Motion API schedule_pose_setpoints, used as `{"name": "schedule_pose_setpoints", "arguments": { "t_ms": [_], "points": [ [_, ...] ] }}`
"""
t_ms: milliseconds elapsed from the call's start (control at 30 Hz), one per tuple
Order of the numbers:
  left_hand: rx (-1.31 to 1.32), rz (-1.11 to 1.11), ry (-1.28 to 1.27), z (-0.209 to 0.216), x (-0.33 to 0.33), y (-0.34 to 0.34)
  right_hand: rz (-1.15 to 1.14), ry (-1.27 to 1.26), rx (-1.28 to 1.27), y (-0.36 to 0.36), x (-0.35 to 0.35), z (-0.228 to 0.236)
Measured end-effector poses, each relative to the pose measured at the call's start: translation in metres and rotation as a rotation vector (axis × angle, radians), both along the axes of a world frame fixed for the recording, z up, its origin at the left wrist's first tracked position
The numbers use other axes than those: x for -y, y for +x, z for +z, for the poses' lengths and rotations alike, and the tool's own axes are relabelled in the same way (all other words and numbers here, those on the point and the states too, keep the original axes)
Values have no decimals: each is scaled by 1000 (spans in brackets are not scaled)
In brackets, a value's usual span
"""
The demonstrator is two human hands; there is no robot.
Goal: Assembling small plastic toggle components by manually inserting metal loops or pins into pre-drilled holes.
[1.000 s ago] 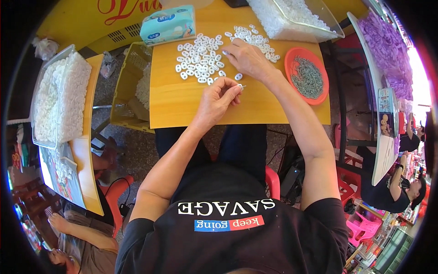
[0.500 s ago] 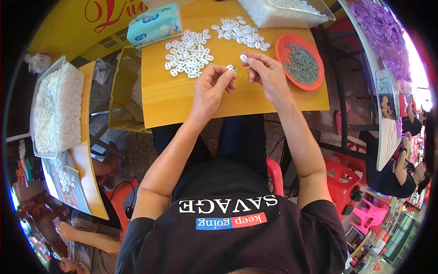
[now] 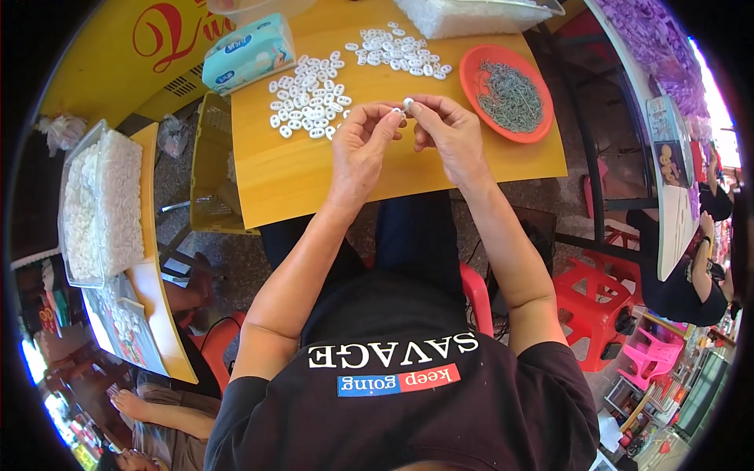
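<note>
Above the yellow table (image 3: 275,196) my two hands meet, fingertips almost touching. My left hand (image 3: 363,141) pinches a small white plastic piece with a thin metal pin, mostly hidden by the fingers. Between thumb and forefinger of my right hand (image 3: 448,133) is another small white plastic piece (image 3: 408,103), held against the left one. Just beyond my left hand lies a spread pile of white oval two-holed pieces (image 3: 310,98). A second pile of white pieces (image 3: 404,53) is farther back. To the right of my right hand sits a red plate (image 3: 470,69) heaped with grey metal pins (image 3: 510,98).
A tissue pack (image 3: 248,53) lies at the table's far left, and a clear bin of white pieces (image 3: 471,17) at the back. Another full clear bin (image 3: 102,204) stands on a left side table. A yellow crate (image 3: 206,169) is beside my table. Other people are at both sides.
My right hand has moved left, bringing its white piece up to the one in my left hand. The whole view has shifted slightly.
</note>
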State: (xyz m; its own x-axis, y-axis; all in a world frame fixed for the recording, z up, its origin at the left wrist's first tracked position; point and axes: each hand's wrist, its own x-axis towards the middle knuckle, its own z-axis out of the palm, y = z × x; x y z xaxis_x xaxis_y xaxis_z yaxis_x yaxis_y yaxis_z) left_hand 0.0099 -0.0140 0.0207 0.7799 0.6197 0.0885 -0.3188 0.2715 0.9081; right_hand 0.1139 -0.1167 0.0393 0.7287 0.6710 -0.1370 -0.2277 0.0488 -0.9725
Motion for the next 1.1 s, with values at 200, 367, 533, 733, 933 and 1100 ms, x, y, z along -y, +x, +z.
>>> {"name": "schedule_pose_setpoints", "arguments": {
  "t_ms": [200,367,533,733,933,1100],
  "points": [
    [-47,-25,-18,-1,-1,3,-47,110,-73,6,3,5],
    [-79,-70,-41,1,-1,3,-25,103,55,4,4,10],
    [-120,-76,-55,2,-3,3,5,69,129,3,4,8],
    [-133,-69,-64,2,-6,1,13,13,218,2,4,12],
    [-141,-74,-49,4,-6,1,-1,-21,283,-2,3,14],
    [-158,-83,-63,6,-6,-2,18,-74,384,-5,3,14]
  ]
}}
